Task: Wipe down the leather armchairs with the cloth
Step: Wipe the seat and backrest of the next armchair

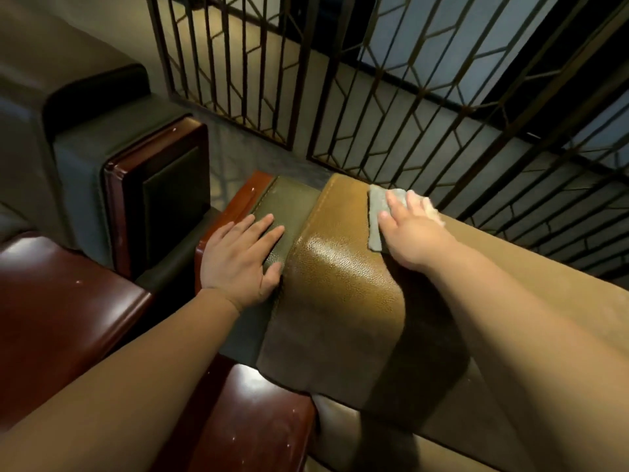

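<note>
A brown leather armchair [340,277] fills the middle of the view, seen from above its backrest top. A grey cloth [376,216] lies flat on the top of the backrest near its far corner. My right hand [408,229] presses down on the cloth with straight fingers. My left hand [238,260] rests flat, fingers spread, on the olive-green leather side of the chair beside the backrest. A second armchair [112,158] of dark green leather with reddish wood trim stands at the left.
A metal lattice screen [425,90] runs right behind the chairs. A glossy reddish wooden armrest [64,298] sits at lower left, another wooden armrest [258,420] at the bottom centre. A narrow strip of floor [231,158] shows between the two chairs.
</note>
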The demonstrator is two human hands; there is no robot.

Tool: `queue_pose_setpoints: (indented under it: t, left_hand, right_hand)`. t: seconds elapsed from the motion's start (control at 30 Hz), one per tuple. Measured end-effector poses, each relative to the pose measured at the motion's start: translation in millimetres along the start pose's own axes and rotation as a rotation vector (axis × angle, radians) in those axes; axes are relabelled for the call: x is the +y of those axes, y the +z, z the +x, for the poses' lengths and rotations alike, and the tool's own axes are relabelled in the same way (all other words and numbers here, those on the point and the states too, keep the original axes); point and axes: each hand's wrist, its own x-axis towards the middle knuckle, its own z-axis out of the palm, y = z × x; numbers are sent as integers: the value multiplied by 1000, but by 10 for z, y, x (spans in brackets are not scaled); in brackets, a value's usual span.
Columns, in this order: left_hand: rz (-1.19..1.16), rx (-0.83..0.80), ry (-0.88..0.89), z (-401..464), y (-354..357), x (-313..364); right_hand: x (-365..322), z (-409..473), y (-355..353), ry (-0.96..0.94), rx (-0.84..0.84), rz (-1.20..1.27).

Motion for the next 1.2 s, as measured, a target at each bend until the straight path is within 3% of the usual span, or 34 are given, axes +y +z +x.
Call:
queue_pose_setpoints:
  t: [0.07, 0.17, 0.27, 0.43, 0.67, 0.77, 0.9, 0.97, 1.1, 1.2]
  left_hand:
    - [-3, -46, -6, -5, -24, 14]
    - [-96, 9, -118, 50, -113, 80]
    - [-319, -50, -325, 409, -413, 417]
    - [-151, -205, 41, 848, -473, 1274]
    - [-5, -170, 55, 817, -318, 1323]
    - [33, -180, 45, 822, -290, 1344]
    - [51, -194, 40, 832, -319, 1361]
    - [51, -188, 37, 843, -306, 1364]
    - [73, -179, 45, 836, -293, 1375]
    - [71, -184, 41, 844, -291, 1376]
  right_hand:
    - [-20, -325, 164, -110, 20, -72]
    - [-108, -1333, 609, -289, 243, -109]
    - [96, -1250, 557, -269, 132, -117]
    - [365, -297, 72, -5, 46, 45]
    - [282, -1307, 603, -156, 246, -147]
    - [464, -752, 351, -108, 155, -59]
    - [692, 212, 35, 149, 56, 65]
    - [630, 49, 116, 111, 76, 26]
    - [405, -1196, 501, -124, 221, -47]
    - [630, -979, 378, -138, 129, -41]
